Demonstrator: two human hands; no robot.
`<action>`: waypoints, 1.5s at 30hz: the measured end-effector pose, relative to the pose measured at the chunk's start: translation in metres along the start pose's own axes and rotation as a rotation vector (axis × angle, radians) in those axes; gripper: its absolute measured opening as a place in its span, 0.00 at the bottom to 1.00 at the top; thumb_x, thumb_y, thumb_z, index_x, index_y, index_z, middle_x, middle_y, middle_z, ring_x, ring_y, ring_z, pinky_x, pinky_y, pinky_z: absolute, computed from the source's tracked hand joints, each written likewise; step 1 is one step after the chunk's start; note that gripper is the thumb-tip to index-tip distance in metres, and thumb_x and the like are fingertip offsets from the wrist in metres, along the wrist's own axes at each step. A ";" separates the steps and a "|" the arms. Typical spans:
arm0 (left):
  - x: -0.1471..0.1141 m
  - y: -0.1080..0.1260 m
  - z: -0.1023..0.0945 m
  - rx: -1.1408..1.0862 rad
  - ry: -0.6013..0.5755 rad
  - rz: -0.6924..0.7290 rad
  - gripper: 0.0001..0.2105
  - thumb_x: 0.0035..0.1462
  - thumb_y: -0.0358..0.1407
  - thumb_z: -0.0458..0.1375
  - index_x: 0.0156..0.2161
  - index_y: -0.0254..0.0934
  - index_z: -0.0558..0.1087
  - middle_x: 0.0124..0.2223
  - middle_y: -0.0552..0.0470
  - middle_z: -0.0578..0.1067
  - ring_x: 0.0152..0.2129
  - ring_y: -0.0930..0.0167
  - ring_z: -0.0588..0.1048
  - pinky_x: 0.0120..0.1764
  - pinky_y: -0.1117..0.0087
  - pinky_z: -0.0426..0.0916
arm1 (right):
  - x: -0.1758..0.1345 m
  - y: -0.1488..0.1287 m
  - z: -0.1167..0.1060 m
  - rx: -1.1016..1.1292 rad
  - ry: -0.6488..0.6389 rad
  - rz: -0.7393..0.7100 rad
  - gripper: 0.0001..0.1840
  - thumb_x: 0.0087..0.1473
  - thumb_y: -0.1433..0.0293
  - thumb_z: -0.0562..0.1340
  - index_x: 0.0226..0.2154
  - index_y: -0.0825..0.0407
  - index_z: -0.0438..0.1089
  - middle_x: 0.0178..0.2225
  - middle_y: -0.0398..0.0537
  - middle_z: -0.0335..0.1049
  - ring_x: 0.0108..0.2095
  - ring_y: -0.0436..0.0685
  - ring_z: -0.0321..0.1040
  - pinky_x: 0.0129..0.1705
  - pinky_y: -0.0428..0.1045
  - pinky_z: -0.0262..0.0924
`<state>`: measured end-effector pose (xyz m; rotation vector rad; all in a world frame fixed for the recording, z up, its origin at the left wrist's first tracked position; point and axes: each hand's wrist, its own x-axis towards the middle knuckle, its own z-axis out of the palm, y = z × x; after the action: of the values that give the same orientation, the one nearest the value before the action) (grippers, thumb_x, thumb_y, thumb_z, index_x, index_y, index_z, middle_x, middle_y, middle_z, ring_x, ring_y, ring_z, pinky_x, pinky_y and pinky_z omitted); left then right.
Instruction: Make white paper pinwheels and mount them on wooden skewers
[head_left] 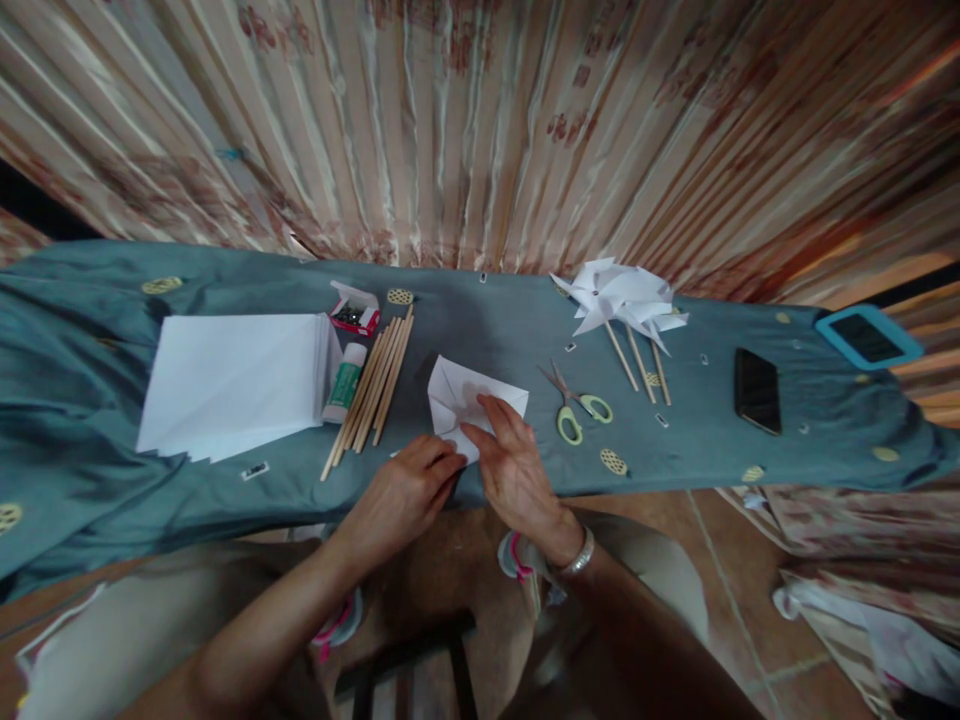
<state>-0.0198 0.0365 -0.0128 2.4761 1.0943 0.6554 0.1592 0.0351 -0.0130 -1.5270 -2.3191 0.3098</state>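
A creased white sheet of paper [448,392] lies near the table's front edge, between my hands. My left hand [409,485] is closed at the near corner of the paper, thumb and fingers pinching it. My right hand [517,470] rests on the right side of the sheet, its fingers stretched out and its thumb apart from them. Scissors [571,400] with light green handles lie with blades part spread, right of the paper. Left of it is a bundle of thin wooden sticks [375,385].
A stack of white paper [232,380], a glue stick [346,383] and a small red-and-white box [355,310] of dark pins are on the left. Several paper pinwheels [622,295] on sticks lie back right. Farther right are a phone [757,390] and a blue-framed device [870,336].
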 end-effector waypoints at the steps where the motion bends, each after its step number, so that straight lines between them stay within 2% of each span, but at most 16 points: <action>1: 0.000 0.000 -0.001 0.016 -0.007 0.003 0.09 0.59 0.27 0.53 0.42 0.33 0.73 0.39 0.46 0.74 0.36 0.67 0.72 0.40 0.65 0.72 | 0.000 0.001 0.000 0.013 -0.002 -0.001 0.24 0.56 0.80 0.49 0.51 0.49 0.68 0.64 0.54 0.51 0.65 0.64 0.43 0.59 0.65 0.52; 4: 0.001 0.002 -0.003 0.073 -0.017 0.015 0.09 0.59 0.28 0.53 0.42 0.33 0.74 0.38 0.46 0.73 0.36 0.66 0.72 0.38 0.65 0.72 | 0.002 0.005 0.001 0.085 0.033 -0.005 0.22 0.58 0.78 0.49 0.50 0.51 0.69 0.64 0.55 0.51 0.66 0.62 0.42 0.61 0.64 0.50; 10: 0.000 0.002 -0.002 0.084 -0.016 0.019 0.09 0.60 0.28 0.53 0.43 0.32 0.74 0.39 0.46 0.73 0.36 0.66 0.71 0.39 0.65 0.71 | 0.006 0.017 -0.004 0.314 0.125 0.020 0.19 0.59 0.75 0.50 0.49 0.53 0.70 0.61 0.55 0.56 0.63 0.56 0.51 0.63 0.56 0.51; 17: -0.001 0.001 -0.001 0.087 -0.012 0.022 0.10 0.59 0.28 0.53 0.43 0.33 0.73 0.39 0.45 0.73 0.38 0.66 0.71 0.40 0.64 0.71 | 0.007 0.010 -0.010 0.138 0.062 -0.034 0.22 0.59 0.77 0.49 0.52 0.51 0.68 0.64 0.54 0.51 0.65 0.61 0.43 0.62 0.62 0.50; 23: 0.000 0.002 -0.001 0.087 -0.015 0.024 0.10 0.60 0.28 0.52 0.43 0.32 0.73 0.38 0.45 0.73 0.36 0.66 0.71 0.39 0.64 0.71 | 0.008 0.006 -0.005 0.015 -0.013 -0.067 0.23 0.57 0.79 0.50 0.52 0.50 0.67 0.64 0.55 0.51 0.66 0.64 0.40 0.59 0.64 0.51; 30: -0.001 0.001 0.000 0.101 -0.024 0.032 0.09 0.59 0.28 0.52 0.42 0.32 0.73 0.39 0.45 0.73 0.36 0.66 0.71 0.39 0.64 0.71 | 0.009 0.007 -0.001 0.080 0.006 -0.057 0.23 0.57 0.79 0.50 0.51 0.52 0.68 0.64 0.56 0.50 0.67 0.63 0.37 0.61 0.64 0.49; 34: -0.001 0.001 0.000 0.098 -0.013 0.031 0.09 0.60 0.28 0.52 0.43 0.33 0.73 0.39 0.46 0.73 0.37 0.66 0.71 0.39 0.64 0.71 | 0.016 0.017 -0.006 0.335 0.059 -0.004 0.19 0.60 0.74 0.49 0.48 0.51 0.71 0.63 0.53 0.54 0.65 0.58 0.47 0.62 0.59 0.50; 37: -0.001 0.001 0.000 0.109 0.001 0.037 0.09 0.59 0.28 0.53 0.44 0.34 0.73 0.39 0.46 0.73 0.38 0.66 0.71 0.40 0.64 0.71 | 0.024 0.032 -0.011 0.446 0.133 0.045 0.21 0.61 0.73 0.48 0.51 0.49 0.68 0.62 0.49 0.57 0.62 0.54 0.54 0.62 0.56 0.52; 40: -0.001 0.001 0.001 0.123 0.019 0.035 0.10 0.59 0.28 0.52 0.45 0.35 0.72 0.40 0.46 0.73 0.37 0.66 0.71 0.39 0.64 0.71 | 0.031 0.046 -0.014 0.308 0.202 0.098 0.21 0.61 0.72 0.49 0.54 0.52 0.65 0.60 0.53 0.60 0.62 0.58 0.55 0.62 0.59 0.51; 45: -0.003 0.002 0.000 0.163 0.030 0.010 0.16 0.58 0.28 0.53 0.52 0.35 0.68 0.40 0.45 0.74 0.36 0.65 0.72 0.39 0.64 0.71 | 0.035 0.054 -0.017 0.084 0.160 0.099 0.23 0.61 0.71 0.50 0.56 0.59 0.63 0.56 0.61 0.65 0.58 0.63 0.61 0.59 0.60 0.54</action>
<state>-0.0203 0.0331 -0.0125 2.6178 1.1912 0.6315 0.1988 0.0884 -0.0109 -1.5677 -2.0869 0.2939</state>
